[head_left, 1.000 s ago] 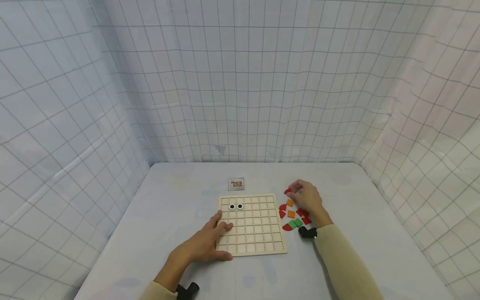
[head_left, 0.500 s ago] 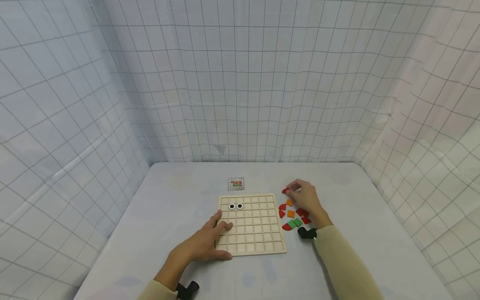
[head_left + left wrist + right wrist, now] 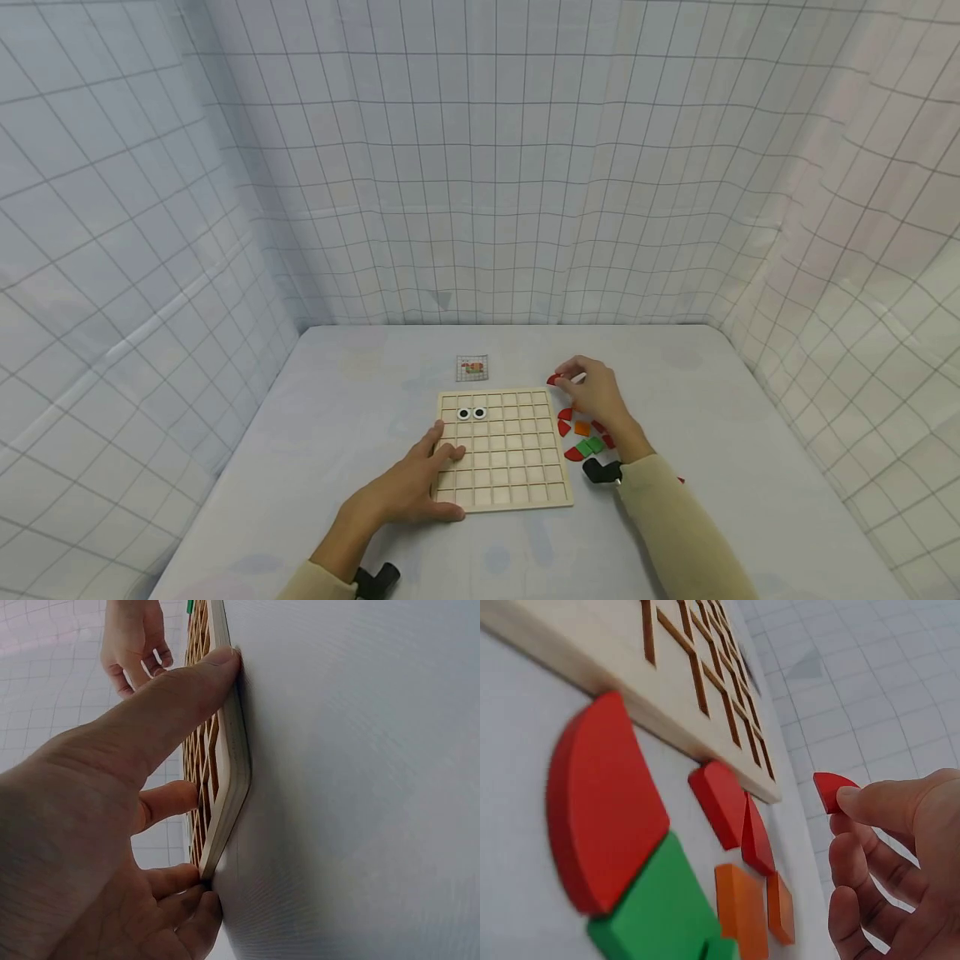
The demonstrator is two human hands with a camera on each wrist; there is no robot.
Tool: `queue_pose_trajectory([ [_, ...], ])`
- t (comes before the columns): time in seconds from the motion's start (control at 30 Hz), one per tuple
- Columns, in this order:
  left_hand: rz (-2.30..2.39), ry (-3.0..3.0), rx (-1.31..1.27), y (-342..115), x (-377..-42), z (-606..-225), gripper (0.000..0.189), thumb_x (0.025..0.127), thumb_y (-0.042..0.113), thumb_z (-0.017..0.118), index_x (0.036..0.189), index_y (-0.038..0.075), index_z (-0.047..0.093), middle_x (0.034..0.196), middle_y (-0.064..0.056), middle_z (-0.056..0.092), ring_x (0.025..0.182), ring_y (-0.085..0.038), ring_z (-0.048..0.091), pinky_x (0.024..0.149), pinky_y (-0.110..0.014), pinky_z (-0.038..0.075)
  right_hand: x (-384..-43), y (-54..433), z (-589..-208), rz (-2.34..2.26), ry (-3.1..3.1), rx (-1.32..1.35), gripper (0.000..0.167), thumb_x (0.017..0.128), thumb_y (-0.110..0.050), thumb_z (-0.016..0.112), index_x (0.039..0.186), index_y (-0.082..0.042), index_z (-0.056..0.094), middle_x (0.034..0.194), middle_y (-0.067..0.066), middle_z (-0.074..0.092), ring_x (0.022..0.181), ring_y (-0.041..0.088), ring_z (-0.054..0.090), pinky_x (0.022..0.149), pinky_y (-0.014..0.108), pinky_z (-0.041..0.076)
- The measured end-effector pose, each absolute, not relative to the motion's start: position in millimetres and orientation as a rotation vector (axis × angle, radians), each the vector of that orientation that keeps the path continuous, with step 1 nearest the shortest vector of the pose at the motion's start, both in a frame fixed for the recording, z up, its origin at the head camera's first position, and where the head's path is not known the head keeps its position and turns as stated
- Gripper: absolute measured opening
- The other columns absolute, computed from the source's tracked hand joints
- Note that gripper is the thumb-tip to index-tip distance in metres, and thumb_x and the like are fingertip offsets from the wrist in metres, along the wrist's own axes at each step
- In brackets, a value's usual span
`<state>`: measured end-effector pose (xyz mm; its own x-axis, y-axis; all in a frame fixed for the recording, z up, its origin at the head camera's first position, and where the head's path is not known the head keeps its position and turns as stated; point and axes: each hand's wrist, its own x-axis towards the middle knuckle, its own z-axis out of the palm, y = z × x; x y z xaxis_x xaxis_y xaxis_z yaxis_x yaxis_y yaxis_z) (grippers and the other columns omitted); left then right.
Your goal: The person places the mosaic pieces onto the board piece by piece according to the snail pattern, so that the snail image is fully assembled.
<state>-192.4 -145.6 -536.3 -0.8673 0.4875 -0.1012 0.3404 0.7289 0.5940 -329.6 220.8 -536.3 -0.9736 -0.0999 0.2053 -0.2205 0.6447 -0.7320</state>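
My left hand (image 3: 405, 486) rests at the near left corner of a pale wooden grid board (image 3: 517, 457). In the left wrist view its thumb (image 3: 191, 686) lies straight across the board's edge, one finger touches the grid and the others meet the side. My right hand (image 3: 597, 392) pinches a red quarter-circle tile (image 3: 831, 790) between thumb and fingertips, raised beyond the board's far right corner. Two white tiles with black dots, like eyes (image 3: 464, 413), sit side by side in the board's far row, toward the left.
Right of the board lie loose tiles: several red ones (image 3: 604, 802), orange ones (image 3: 582, 428) and green ones (image 3: 594, 445). My right forearm partly covers this group. Behind the board lies a small card (image 3: 472, 368) with a coloured picture on a grid. Gridded white cloth (image 3: 480, 183) encloses the table.
My right hand has moved left toward the board with the red quarter-circle tile, its forearm now over some loose tiles. The left hand and board have stayed in place.
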Motion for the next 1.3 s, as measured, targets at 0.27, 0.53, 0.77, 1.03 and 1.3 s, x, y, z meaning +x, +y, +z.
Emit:
queue_pose_trajectory([
  [0.27, 0.833, 2.694, 0.635, -144, -191, -535, 0.092, 0.089, 0.047, 0.103, 0.161, 0.01, 0.061, 0.19, -0.037, 0.018, 0.176, -0.062, 0.027, 0.128, -0.074, 0.048, -321, 195, -529, 1.279, -2.691, 0.398, 0.012, 0.109, -0.017, 0.084, 0.118, -0.01, 0.083, 0.114, 0.011, 0.085, 0.089, 0.021, 0.075, 0.076, 0.031, 0.061],
  [0.53, 0.783, 2.719, 0.618, -141, -192, -537, 0.093, 0.089, 0.051, 0.102, 0.161, 0.011, 0.06, 0.19, -0.036, 0.019, 0.175, -0.061, 0.03, 0.129, -0.073, 0.048, -315, 165, -529, 1.301, -2.708, 0.52, 0.008, 0.109, -0.016, 0.082, 0.115, -0.012, 0.084, 0.109, 0.006, 0.086, 0.083, 0.014, 0.075, 0.074, 0.029, 0.061],
  [0.77, 0.79, 2.713, 0.624, -140, -192, -535, 0.092, 0.089, 0.05, 0.102, 0.161, 0.011, 0.061, 0.189, -0.036, 0.021, 0.175, -0.061, 0.029, 0.129, -0.074, 0.047, -311, 135, -535, 1.271, -2.772, 0.585, 0.005, 0.109, -0.018, 0.083, 0.113, -0.015, 0.085, 0.106, 0.003, 0.085, 0.084, 0.01, 0.071, 0.074, 0.027, 0.06],
  [1.03, 0.811, 2.702, 0.616, -139, -194, -535, 0.092, 0.087, 0.047, 0.105, 0.16, 0.01, 0.061, 0.189, -0.037, 0.021, 0.175, -0.061, 0.028, 0.13, -0.074, 0.045, -305, 110, -544, 1.308, -2.807, 0.705, 0.005, 0.11, -0.019, 0.082, 0.11, -0.018, 0.086, 0.104, 0.0, 0.085, 0.085, 0.009, 0.07, 0.078, 0.026, 0.059],
  [1.3, 0.83, 2.686, 0.562, -136, -195, -531, 0.091, 0.086, 0.043, 0.106, 0.157, 0.012, 0.059, 0.189, -0.037, 0.02, 0.174, -0.062, 0.029, 0.13, -0.074, 0.046, -299, 95, -548, 1.267, -2.833, 0.742, 0.007, 0.11, -0.022, 0.084, 0.106, -0.017, 0.087, 0.099, -0.003, 0.084, 0.083, 0.005, 0.068, 0.077, 0.024, 0.057],
])
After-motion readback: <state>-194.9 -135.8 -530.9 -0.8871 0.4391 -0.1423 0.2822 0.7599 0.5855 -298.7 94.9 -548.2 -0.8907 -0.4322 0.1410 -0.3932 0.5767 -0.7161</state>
